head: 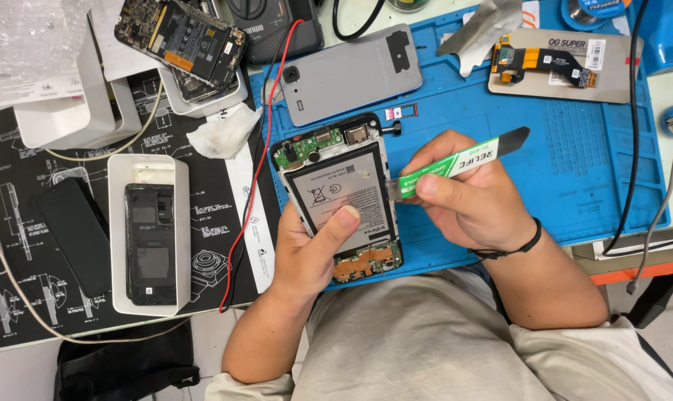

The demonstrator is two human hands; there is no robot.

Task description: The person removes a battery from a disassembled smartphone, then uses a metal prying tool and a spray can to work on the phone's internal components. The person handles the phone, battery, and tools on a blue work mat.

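My left hand (314, 249) grips an opened phone (336, 197) from below, thumb lying across its white battery. The phone's back is off, showing a green board at the top and a small board at the bottom. My right hand (466, 197) pinches a thin flat pry tool (463, 157) with a green and white handle and dark end. The tool's clear tip touches the battery's right edge. Both hands hover over the blue work mat (574, 171).
A grey phone back cover (351, 74) lies on the mat above the phone. A replacement screen with an orange flex cable (559, 67) rests at the top right. To the left sit a white tray holding a black phone (149, 234), another opened phone (182, 38), a red wire (251, 186) and tissue (221, 134).
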